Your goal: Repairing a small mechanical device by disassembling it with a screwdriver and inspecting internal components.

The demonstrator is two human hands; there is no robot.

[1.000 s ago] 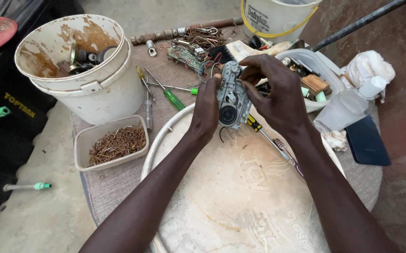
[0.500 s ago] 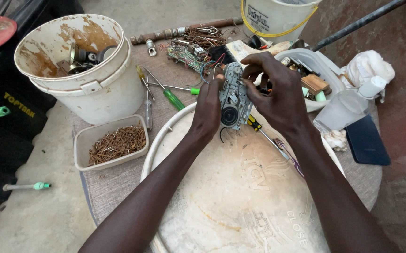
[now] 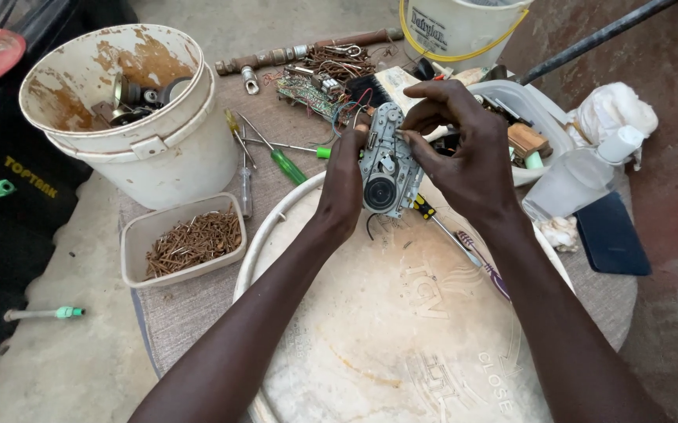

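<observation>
Two hands: both on one small grey metal mechanism (image 3: 387,166), held upright above the far edge of the round pale lid (image 3: 402,329).
Left hand (image 3: 344,184): clasped along the mechanism's left side, as before.
Right hand (image 3: 464,153): fingertips pinching its top right edge; barely shifted from a second ago.
Change: almost none, the piece sits steady, so the fiddling goes on.
Nearby: green-handled screwdriver (image 3: 288,166) left, tray of rusty nails (image 3: 190,243) near left, white bucket (image 3: 131,117) far left.

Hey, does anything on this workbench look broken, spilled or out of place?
Yes. The white bucket on the left is rust-stained inside and holds loose metal parts. A bare circuit board with trailing wires lies among the tools. Both hands hold a stripped metal mechanism. Nothing looks spilled.
</observation>
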